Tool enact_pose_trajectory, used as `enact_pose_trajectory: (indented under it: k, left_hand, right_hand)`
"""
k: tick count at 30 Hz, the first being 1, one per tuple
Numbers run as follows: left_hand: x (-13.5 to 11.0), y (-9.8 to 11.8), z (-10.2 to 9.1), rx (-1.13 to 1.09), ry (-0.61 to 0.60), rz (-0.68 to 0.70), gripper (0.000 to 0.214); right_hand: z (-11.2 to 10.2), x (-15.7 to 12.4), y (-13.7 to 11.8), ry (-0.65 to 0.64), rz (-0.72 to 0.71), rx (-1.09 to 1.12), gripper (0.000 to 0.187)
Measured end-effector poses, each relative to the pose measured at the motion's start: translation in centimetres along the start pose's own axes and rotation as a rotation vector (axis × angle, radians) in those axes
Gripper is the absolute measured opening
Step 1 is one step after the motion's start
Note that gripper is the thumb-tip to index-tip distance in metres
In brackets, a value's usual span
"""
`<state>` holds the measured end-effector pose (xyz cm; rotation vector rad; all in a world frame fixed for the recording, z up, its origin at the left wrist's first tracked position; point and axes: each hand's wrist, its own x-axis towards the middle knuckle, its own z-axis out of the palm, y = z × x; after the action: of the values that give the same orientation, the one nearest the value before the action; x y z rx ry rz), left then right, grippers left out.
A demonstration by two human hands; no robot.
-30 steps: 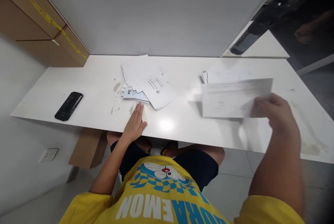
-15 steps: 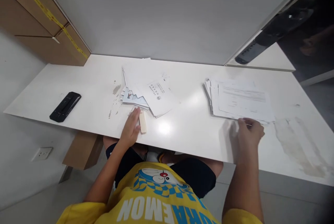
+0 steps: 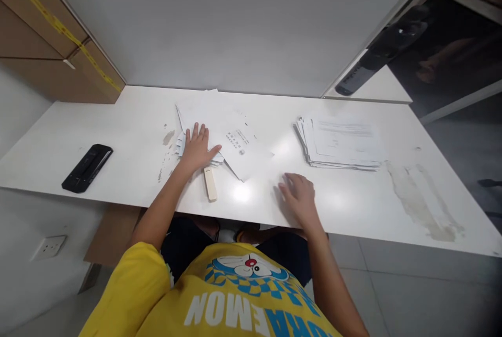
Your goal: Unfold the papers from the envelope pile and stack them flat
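My left hand (image 3: 197, 148) lies with fingers spread on the left heap of papers, partly covering a light blue printed booklet (image 3: 218, 159). A white printed sheet (image 3: 238, 141) reaches out to the right of that hand. Just below it on the white table rests a small pale, flat block (image 3: 210, 184), its kind unclear. My right hand (image 3: 298, 194) is over the table between the two heaps, thumb and fingers apart and nothing visible in it. Up and to its right sits a fairly even stack of printed papers (image 3: 341, 141).
A black flat case-like object (image 3: 87, 168) lies at the table's left. Cardboard boxes (image 3: 90, 75) with yellow tape stand in the back left corner. A dark bottle (image 3: 355, 78) is at the back right, behind a panel edge. Brownish stains (image 3: 425, 201) mark the table's right part.
My left hand has moved up from beside the pale block onto the left papers. My right hand has left the right stack's near edge and come left. The view has shifted slightly.
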<state>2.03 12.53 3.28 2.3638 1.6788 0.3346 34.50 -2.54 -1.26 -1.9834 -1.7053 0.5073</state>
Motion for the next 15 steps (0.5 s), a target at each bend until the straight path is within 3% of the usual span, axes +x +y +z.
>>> enact_pose_trajectory:
  k: [2, 6, 9, 12, 15]
  left_hand:
    - [-1.1, 0.8, 0.3, -0.002, -0.053, 0.091, 0.079]
    - [-2.8, 2.8, -0.2, -0.037, -0.195, 0.202, 0.069]
    - [-4.2, 4.3, -1.3, -0.071, -0.142, 0.207, 0.064]
    - [-7.0, 5.7, -1.5, -0.169, -0.010, 0.205, 0.056]
    - [-11.8, 7.8, 0.3, -0.383, -0.010, 0.223, 0.042]
  right_hand:
    - [0.7, 1.7, -1.8, 0.016, 0.009, 0.030, 0.070]
    - [0.1, 7.3, -3.3, -0.012, 0.109, 0.035, 0.079]
    - [-0.2, 9.3, -3.8, -0.038, 0.181, -0.030, 0.080]
    - [0.0, 7.2, -3.5, -0.015, 0.156, -0.065, 0.065]
    - [-0.1, 2.3, -2.2, -0.008, 0.176, -0.084, 0.053]
